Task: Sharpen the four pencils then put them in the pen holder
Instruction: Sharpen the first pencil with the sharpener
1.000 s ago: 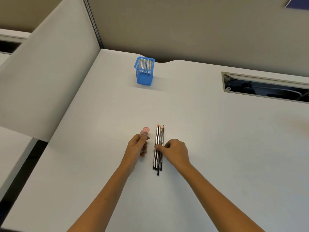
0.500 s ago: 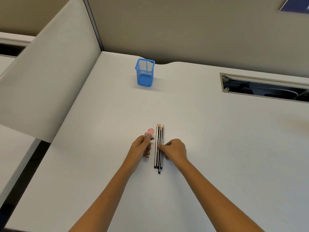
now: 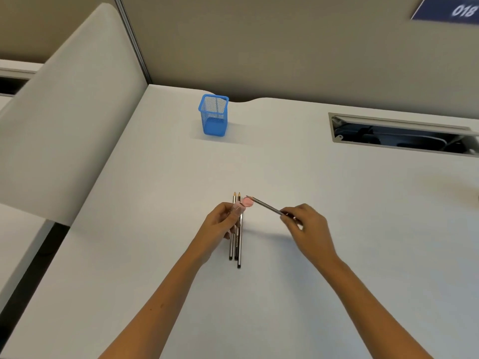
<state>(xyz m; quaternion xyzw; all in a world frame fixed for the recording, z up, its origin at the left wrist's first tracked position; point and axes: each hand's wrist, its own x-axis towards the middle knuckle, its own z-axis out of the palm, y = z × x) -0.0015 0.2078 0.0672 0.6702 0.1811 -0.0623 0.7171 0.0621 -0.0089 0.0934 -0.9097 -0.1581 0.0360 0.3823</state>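
My left hand [image 3: 223, 224] grips a small pink pencil sharpener [image 3: 246, 209], held just above the desk. My right hand [image 3: 307, 228] pinches one dark pencil [image 3: 267, 206] near its rear end, the tip pointing left and touching the sharpener. Three more pencils [image 3: 237, 244] lie side by side on the white desk, tips pointing away from me, partly hidden under my left hand. A blue mesh pen holder [image 3: 214, 115] stands upright near the desk's far edge, with nothing in it that I can see.
The white desk [image 3: 160, 193] is bounded on the left by a grey partition panel [image 3: 70, 112] and at the back by a beige wall. An open cable slot [image 3: 404, 136] is cut into the desk at the far right.
My right hand lifted one pencil off the row and swung out to the right, bringing its tip to the sharpener. My left hand tilted the sharpener toward it.
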